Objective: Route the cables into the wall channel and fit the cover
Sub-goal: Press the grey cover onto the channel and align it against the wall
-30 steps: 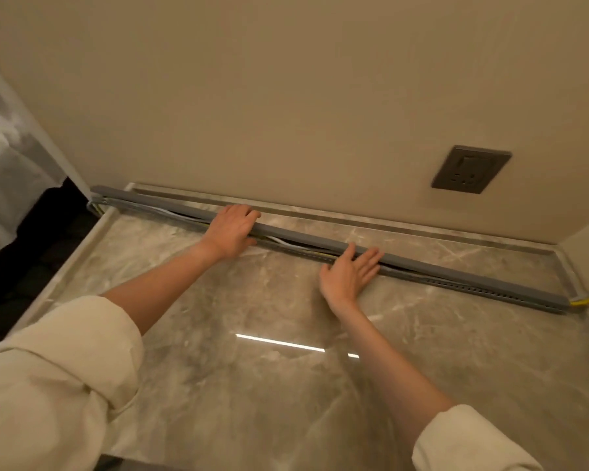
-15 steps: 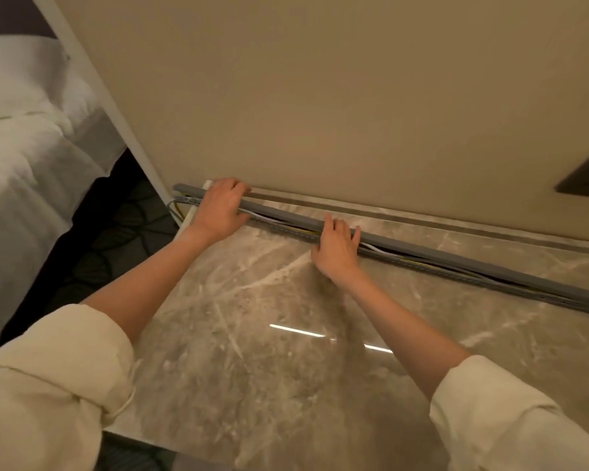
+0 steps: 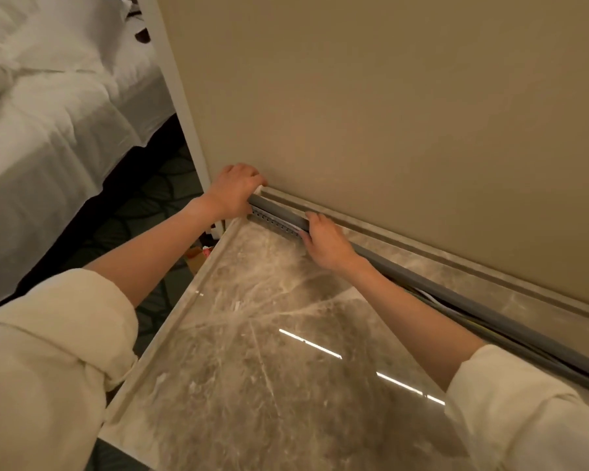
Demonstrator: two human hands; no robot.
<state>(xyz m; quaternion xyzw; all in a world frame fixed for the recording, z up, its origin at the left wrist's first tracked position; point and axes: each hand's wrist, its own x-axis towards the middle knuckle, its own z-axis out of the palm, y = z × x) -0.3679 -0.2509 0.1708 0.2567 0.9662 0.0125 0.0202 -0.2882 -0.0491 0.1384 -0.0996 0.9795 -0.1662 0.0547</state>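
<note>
Where marble tabletop (image 3: 252,368) meets wall (image 3: 388,113), grey cover (image 3: 490,314) is laid over perforated channel (image 3: 274,223), cables (image 3: 429,295) visible beneath; its left end is gripped by the curled left hand (image 3: 233,192), a nearby stretch by the right hand (image 3: 325,241)

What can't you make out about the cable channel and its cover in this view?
- Head view, cover: left end hidden under the left hand.
- Channel: right end cut off by the picture's right edge.
- Cables: mostly hidden by the cover and right forearm.
- Seating of the cover beneath the right hand: hidden by its fingers.
</note>
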